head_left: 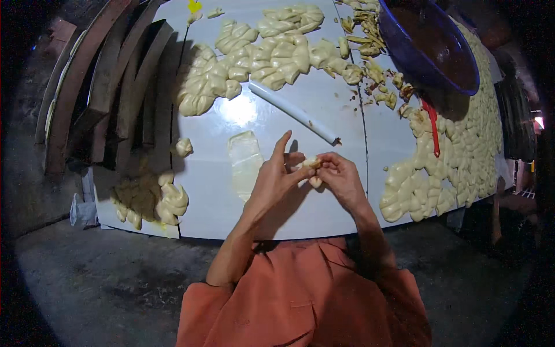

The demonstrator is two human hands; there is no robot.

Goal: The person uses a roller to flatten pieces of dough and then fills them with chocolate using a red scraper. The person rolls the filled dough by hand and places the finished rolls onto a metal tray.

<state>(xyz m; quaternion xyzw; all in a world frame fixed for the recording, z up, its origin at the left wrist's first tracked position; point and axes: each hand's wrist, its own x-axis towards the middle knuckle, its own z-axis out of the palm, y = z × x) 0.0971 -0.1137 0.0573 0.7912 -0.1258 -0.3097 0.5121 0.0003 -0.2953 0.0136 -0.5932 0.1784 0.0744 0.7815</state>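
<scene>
Basin (404, 55), dark blue, brown wet-looking contents (436, 37) I can't make out from here | pale lump (313, 163) well left of basin | right hand (342, 179) pinches lump | left hand (274, 176) loosely spread, thumb against lump

A white table (208, 214) with dark seams spans the middle of the frame, a bright glare (238, 108) on its surface above centre. Long brown boards or trays (65, 110) crowd the upper left. Dark, stained floor (133, 277) fills the lower corners; a small light (539, 122) shines far right.
</scene>
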